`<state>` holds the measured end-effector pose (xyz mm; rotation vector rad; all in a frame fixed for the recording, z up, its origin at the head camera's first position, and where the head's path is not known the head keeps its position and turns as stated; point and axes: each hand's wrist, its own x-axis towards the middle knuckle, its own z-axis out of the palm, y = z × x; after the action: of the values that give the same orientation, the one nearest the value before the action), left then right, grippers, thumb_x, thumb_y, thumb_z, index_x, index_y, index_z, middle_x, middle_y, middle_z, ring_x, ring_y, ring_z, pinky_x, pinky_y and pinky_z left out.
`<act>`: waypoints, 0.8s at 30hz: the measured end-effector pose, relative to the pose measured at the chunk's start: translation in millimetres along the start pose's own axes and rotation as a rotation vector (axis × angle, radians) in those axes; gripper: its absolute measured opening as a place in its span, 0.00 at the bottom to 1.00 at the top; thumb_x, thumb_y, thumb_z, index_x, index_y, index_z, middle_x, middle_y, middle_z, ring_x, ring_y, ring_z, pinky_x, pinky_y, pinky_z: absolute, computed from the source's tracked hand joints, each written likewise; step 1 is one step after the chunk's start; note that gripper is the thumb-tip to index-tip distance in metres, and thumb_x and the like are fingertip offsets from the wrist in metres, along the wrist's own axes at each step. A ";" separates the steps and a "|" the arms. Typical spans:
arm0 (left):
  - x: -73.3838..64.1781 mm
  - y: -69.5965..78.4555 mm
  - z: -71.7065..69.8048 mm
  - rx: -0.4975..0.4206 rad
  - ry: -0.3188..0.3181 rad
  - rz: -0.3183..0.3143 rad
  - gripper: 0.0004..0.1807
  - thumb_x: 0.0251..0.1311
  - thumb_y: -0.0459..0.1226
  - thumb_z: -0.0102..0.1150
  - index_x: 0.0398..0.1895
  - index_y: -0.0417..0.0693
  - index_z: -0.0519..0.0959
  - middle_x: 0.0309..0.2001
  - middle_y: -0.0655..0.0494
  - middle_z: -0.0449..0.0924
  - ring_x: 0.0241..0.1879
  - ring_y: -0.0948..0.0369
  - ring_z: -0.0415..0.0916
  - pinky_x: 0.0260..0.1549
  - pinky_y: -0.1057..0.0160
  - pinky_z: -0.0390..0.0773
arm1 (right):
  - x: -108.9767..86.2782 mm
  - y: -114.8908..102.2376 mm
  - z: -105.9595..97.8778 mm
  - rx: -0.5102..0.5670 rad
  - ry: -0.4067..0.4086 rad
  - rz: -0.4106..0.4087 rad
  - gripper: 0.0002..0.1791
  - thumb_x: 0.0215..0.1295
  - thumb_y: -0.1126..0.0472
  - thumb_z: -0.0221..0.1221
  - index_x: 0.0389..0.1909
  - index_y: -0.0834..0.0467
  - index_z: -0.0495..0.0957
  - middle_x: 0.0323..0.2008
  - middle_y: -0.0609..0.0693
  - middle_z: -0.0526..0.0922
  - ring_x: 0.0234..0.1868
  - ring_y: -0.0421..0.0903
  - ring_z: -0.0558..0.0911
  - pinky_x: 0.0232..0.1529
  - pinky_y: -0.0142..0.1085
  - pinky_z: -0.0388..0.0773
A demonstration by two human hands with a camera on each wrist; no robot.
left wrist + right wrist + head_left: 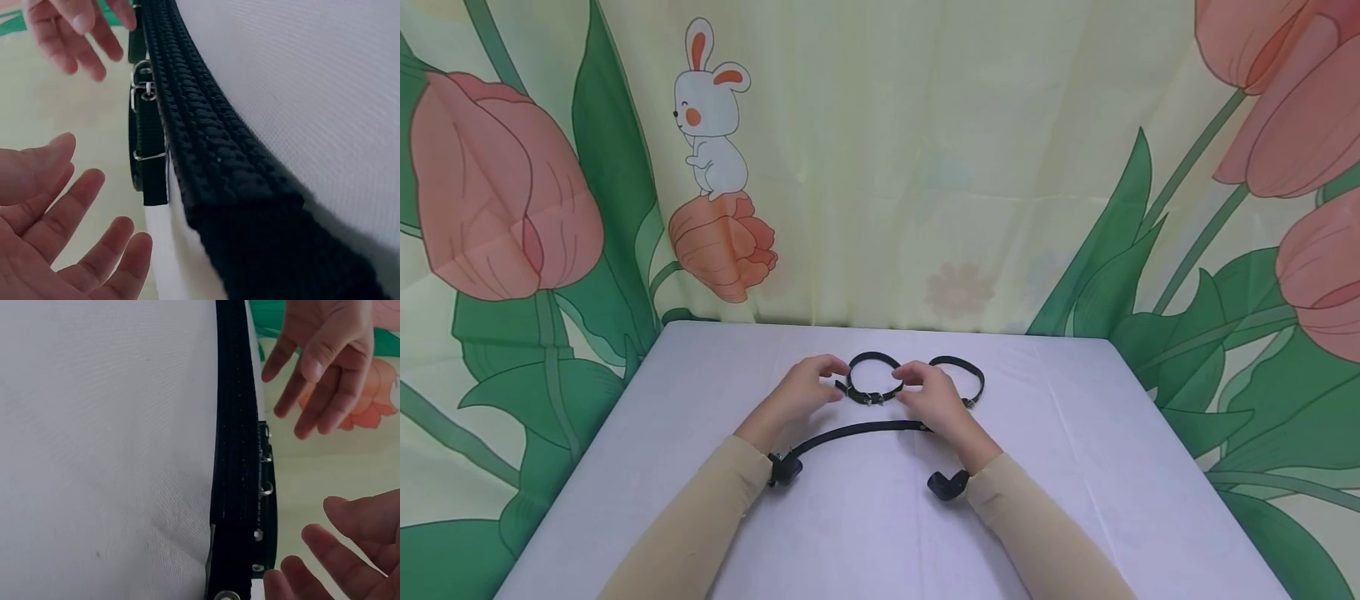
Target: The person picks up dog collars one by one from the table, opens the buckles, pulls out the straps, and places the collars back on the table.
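A black buckled strap loop, like a small collar (872, 356), stands on the table between both hands, its metal buckle facing me. My left hand (805, 389) is at the loop's left side, fingers relaxed and apart, holding nothing. At its right edge is my right hand (936, 404), fingers loosely bent; whether the fingertips touch the band I cannot tell. A second black loop (962, 362) lies partly hidden behind the right hand. Nearer me, a long black strap (857, 429) curves between the wrists. The left wrist view shows its ridged band (206, 125) close up, with the buckled collar (150, 125) beyond.
A white cloth covers the table (865, 533). Behind its far edge hangs a curtain (880, 208) printed with tulips and a rabbit. Black wrist-worn devices (786, 468) sit at both cuffs, close to the long strap.
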<state>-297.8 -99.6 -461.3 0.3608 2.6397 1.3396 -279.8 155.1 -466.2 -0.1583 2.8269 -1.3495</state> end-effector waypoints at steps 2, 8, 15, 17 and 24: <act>1.1 2.1 2.9 0.005 -0.010 -0.017 0.24 0.65 0.29 0.68 0.65 0.48 0.82 0.66 0.49 0.83 0.73 0.44 0.73 0.71 0.39 0.73 | 2.3 0.3 3.5 -0.003 -0.005 -0.015 0.18 0.67 0.67 0.69 0.57 0.54 0.87 0.55 0.50 0.90 0.64 0.53 0.85 0.61 0.52 0.82; 3.3 7.1 14.2 0.001 -0.028 -0.054 0.26 0.63 0.27 0.70 0.64 0.51 0.83 0.68 0.48 0.82 0.74 0.46 0.72 0.73 0.39 0.69 | 8.8 -0.3 10.5 -0.015 -0.025 -0.026 0.16 0.67 0.67 0.69 0.55 0.55 0.87 0.53 0.51 0.91 0.61 0.53 0.85 0.62 0.53 0.80; 5.7 8.4 19.8 0.095 -0.055 -0.031 0.21 0.69 0.29 0.66 0.64 0.49 0.83 0.66 0.51 0.84 0.75 0.49 0.73 0.77 0.42 0.68 | 17.2 2.8 18.2 -0.076 -0.046 -0.035 0.13 0.66 0.66 0.70 0.50 0.53 0.88 0.48 0.46 0.92 0.55 0.50 0.84 0.61 0.51 0.80; 5.9 7.7 20.7 0.103 -0.069 -0.032 0.20 0.71 0.29 0.63 0.64 0.49 0.83 0.66 0.50 0.84 0.75 0.49 0.72 0.77 0.42 0.68 | 19.1 3.2 20.1 -0.094 -0.053 -0.040 0.12 0.65 0.66 0.70 0.48 0.53 0.89 0.46 0.46 0.92 0.54 0.49 0.84 0.60 0.50 0.80; 8.4 3.6 25.1 0.154 -0.090 0.042 0.17 0.70 0.28 0.62 0.60 0.44 0.84 0.61 0.48 0.87 0.70 0.48 0.78 0.74 0.43 0.72 | 23.4 4.1 26.2 -0.166 -0.067 -0.063 0.09 0.62 0.67 0.72 0.41 0.52 0.90 0.40 0.47 0.92 0.46 0.46 0.87 0.53 0.46 0.83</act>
<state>-299.1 -75.9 -473.4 0.4867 2.6801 1.1064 -302.3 135.2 -484.9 -0.2900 2.8983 -1.0950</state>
